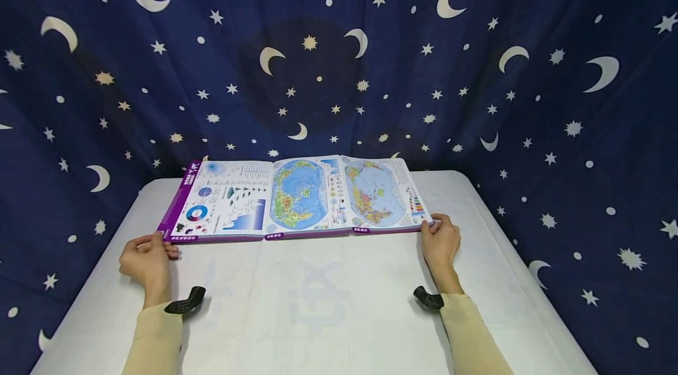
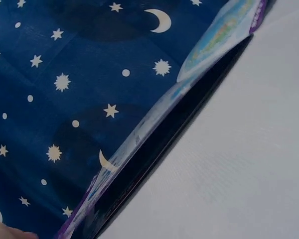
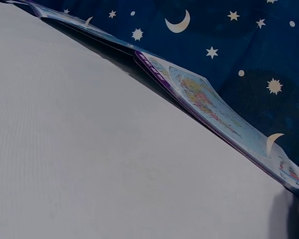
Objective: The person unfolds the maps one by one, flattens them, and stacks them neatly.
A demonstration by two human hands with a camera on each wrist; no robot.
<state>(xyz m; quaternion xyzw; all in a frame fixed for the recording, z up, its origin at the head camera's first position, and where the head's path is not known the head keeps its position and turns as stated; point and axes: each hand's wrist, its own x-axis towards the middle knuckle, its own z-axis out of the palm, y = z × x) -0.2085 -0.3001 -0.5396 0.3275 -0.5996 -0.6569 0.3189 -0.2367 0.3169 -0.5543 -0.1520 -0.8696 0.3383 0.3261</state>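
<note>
A fold-out world map (image 1: pixel 296 198) lies spread as three joined panels at the far side of the table. Its left panel carries charts and a purple strip, while the other two show oval world maps. My left hand (image 1: pixel 148 260) pinches the near left corner between thumb and fingers. At the near right corner, my right hand (image 1: pixel 441 245) grips the edge, thumb on top. In the left wrist view a dark gap runs under the near edge of the map (image 2: pixel 144 124). From the right wrist, the map (image 3: pixel 204 99) bends at its folds.
The white table (image 1: pixel 296 304) has faint marks on its cover. Behind and beside it hangs a dark blue curtain (image 1: pixel 339 86) with moons and stars, close to the map's far edge. A black device sits on each wrist, by the pale yellow sleeves (image 1: pixel 155 334).
</note>
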